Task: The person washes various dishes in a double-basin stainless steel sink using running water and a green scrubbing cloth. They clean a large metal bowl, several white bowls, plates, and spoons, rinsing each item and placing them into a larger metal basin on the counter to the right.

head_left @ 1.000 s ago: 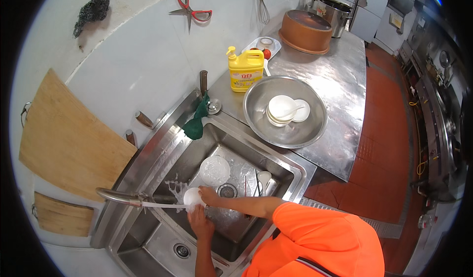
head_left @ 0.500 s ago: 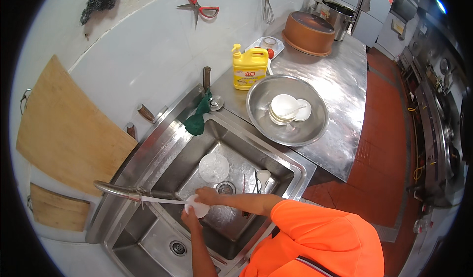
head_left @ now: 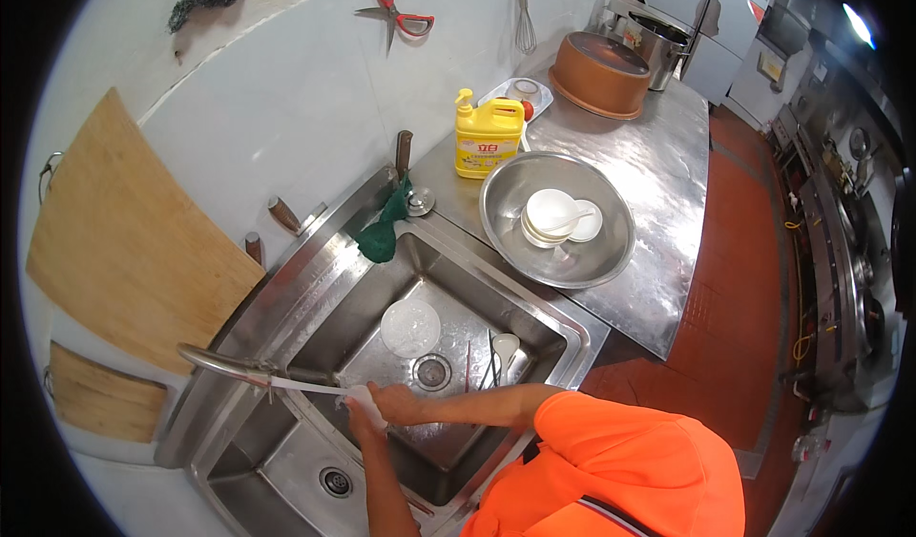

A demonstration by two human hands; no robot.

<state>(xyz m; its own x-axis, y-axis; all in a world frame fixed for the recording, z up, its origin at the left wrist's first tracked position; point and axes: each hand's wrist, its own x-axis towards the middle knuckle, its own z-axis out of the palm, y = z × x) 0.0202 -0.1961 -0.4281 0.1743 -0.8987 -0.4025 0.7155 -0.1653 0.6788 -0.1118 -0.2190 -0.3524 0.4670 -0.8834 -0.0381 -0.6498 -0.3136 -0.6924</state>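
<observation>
A small white dish (head_left: 373,411) is held between both my hands over the large sink basin (head_left: 438,252), tilted in the water stream (head_left: 310,386) from the curved metal tap (head_left: 224,363). My left hand (head_left: 359,417) grips its near side, with fingers closed on the rim. From the right, my right hand (head_left: 395,404) is closed on the dish too, partly covering it. Whether the dish is a bowl or a plate cannot be made out. On the basin floor lie a round white dish (head_left: 411,328), a white spoon (head_left: 506,345) and chopsticks (head_left: 490,365), near the drain (head_left: 432,373).
A wide metal bowl (head_left: 609,258) with stacked white bowls (head_left: 551,210) and a spoon stands on the steel counter (head_left: 658,174). Behind it is a yellow pump bottle (head_left: 486,138). A green cloth (head_left: 378,239) hangs over the sink edge, near knives (head_left: 404,153). A smaller basin (head_left: 296,461) adjoins.
The dish has turned from facing up to a steeper, edge-on tilt in the stream. My hands have shifted slightly left and closer together.
</observation>
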